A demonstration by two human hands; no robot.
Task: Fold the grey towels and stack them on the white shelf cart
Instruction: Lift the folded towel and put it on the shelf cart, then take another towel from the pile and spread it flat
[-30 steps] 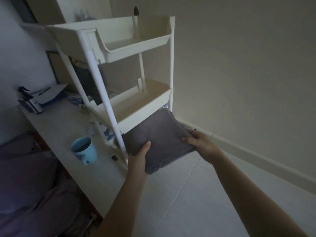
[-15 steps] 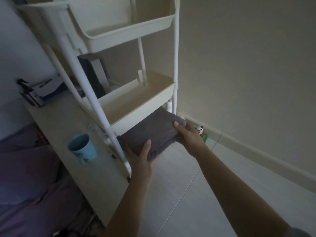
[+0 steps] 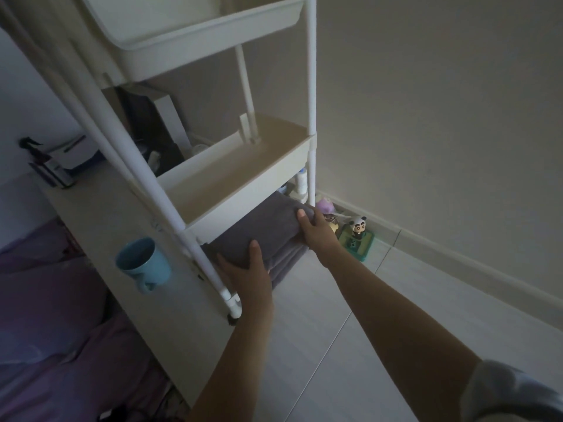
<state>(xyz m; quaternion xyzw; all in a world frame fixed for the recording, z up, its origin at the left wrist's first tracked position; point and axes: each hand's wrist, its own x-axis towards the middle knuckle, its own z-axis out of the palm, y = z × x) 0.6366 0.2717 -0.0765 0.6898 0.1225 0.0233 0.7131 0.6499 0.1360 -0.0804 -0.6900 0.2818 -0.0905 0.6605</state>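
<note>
A folded grey towel lies half under the middle tray of the white shelf cart, on the cart's lowest level. Below it shows the edge of another grey towel. My left hand grips the towel's near left corner, thumb on top. My right hand grips its right edge, thumb on top and fingers underneath. The far part of the towel is hidden by the middle tray. The middle and top trays hold no towels.
A blue mug stands on the white desk left of the cart. A panda figure and small toys sit on the floor by the wall. Purple bedding lies at the lower left. Pale floor tiles spread beneath my arms.
Both hands have pushed the folded towel further in under the middle tray, onto the lowest level. The view has dropped and moved closer to the cart.
</note>
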